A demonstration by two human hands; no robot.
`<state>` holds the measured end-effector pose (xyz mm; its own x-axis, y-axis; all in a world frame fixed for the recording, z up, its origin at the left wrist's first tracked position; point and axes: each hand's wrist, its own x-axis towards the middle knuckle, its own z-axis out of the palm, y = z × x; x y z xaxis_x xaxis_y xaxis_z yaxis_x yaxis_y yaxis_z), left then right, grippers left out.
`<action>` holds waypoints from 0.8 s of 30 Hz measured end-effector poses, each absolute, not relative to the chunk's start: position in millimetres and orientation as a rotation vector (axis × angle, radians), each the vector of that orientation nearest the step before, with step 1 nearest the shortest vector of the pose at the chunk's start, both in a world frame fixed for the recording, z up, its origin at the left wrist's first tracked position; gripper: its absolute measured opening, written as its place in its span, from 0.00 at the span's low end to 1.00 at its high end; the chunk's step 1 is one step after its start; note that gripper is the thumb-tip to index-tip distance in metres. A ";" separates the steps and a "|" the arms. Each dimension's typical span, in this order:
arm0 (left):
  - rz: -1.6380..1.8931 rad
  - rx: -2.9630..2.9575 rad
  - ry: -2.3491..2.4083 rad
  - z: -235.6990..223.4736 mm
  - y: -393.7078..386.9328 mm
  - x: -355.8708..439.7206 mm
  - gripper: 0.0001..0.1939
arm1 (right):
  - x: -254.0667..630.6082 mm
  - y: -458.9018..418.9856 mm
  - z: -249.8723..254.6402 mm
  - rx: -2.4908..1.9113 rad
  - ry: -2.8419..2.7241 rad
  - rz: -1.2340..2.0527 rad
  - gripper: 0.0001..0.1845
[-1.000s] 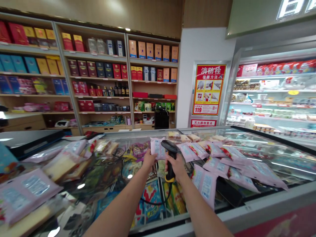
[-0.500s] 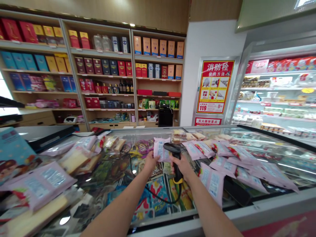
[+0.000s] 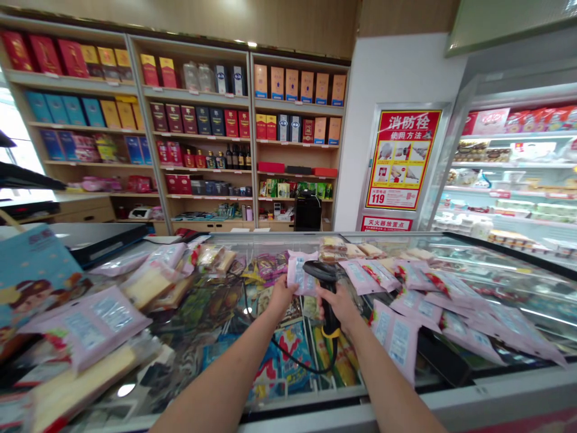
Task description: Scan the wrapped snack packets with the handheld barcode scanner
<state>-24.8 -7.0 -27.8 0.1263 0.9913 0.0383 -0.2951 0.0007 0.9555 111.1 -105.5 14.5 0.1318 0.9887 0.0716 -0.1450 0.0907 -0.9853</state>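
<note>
My left hand [image 3: 283, 296] is closed on the lower left edge of a small pale pink food packet [image 3: 298, 273], its printed side facing me. In my right hand [image 3: 338, 304] is a black barcode scanner [image 3: 323, 272], gripped by its handle, with its head in front of the packet's right side. A black cable [image 3: 297, 361] loops from the yellow-ringed base of the handle towards the left. Both hands are above the glass top of a chest freezer [image 3: 311, 415].
Pink packets [image 3: 396, 337] lie in a loose pile on the right of the glass. More pink packets [image 3: 92, 322] and packed bread slices [image 3: 151, 288] lie at the left, beside a blue printed bag [image 3: 33, 270]. Bagged goods [image 3: 288, 352] show under the glass. Shelves of boxes [image 3: 202, 120] stand behind.
The whole view has shifted slightly, so things appear a little further right. My hands keep the same hold on the packet and the scanner.
</note>
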 end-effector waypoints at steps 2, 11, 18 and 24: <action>1.258 1.060 0.902 -28.4 -6.6 -24.5 0.14 | 109.0 -106.2 15.9 -1.104 -1.035 1.129 0.19; 1.413 0.954 0.962 -7.6 -2.7 -56.2 0.14 | 68.0 -97.3 14.5 -1.031 -1.160 1.259 0.18; 1.633 0.883 1.004 1.5 -13.0 -144.1 0.15 | -7.2 -83.6 27.3 -0.981 -1.276 1.395 0.22; 1.787 0.840 1.052 5.5 -25.0 -221.8 0.15 | -81.6 -75.7 39.1 -0.896 -1.340 1.484 0.24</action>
